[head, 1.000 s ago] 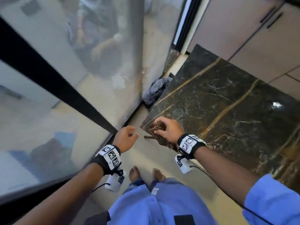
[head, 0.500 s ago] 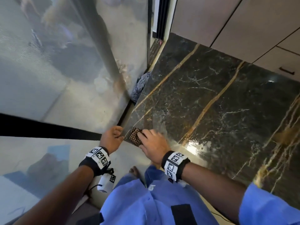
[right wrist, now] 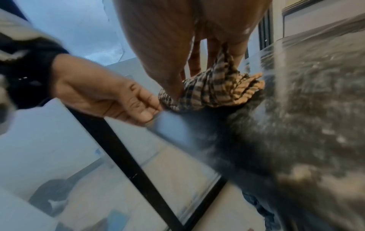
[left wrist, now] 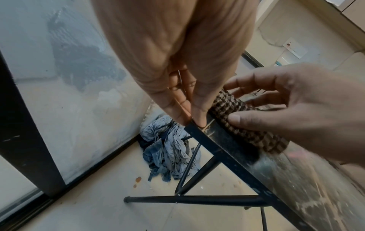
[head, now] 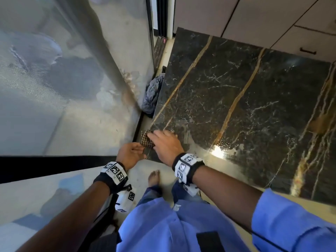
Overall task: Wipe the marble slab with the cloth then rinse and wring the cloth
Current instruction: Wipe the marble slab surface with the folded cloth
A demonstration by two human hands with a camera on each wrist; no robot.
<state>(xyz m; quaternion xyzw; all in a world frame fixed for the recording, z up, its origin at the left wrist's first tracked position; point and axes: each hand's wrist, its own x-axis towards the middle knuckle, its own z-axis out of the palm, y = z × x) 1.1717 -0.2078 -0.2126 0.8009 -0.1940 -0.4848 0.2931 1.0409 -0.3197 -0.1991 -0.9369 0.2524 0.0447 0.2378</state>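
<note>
The dark marble slab (head: 236, 99) with gold veins fills the right of the head view. A brown checked cloth (head: 146, 140) lies bunched at its near-left corner. My right hand (head: 161, 140) grips the cloth from above, thumb against its side and fingers curved over it. In the left wrist view the cloth (left wrist: 247, 125) sits on the slab's edge (left wrist: 227, 150) under the right hand (left wrist: 262, 103). My left hand (head: 138, 150) stays just off the corner, its fingers (left wrist: 189, 115) close together and touching the corner. The right wrist view shows the left hand (right wrist: 146, 111) beside the cloth (right wrist: 215, 92).
A frosted glass wall (head: 72, 88) with a black frame stands close on the left. A crumpled blue-grey rag (head: 151, 95) lies on the floor by the slab's left edge. Black metal legs (left wrist: 197, 200) run under the slab. Cabinets (head: 272, 20) stand beyond it. A bare foot (head: 153, 178) is below.
My right hand has slid the cloth to the slab's near-left corner. My left hand has uncurled and moved up to that corner.
</note>
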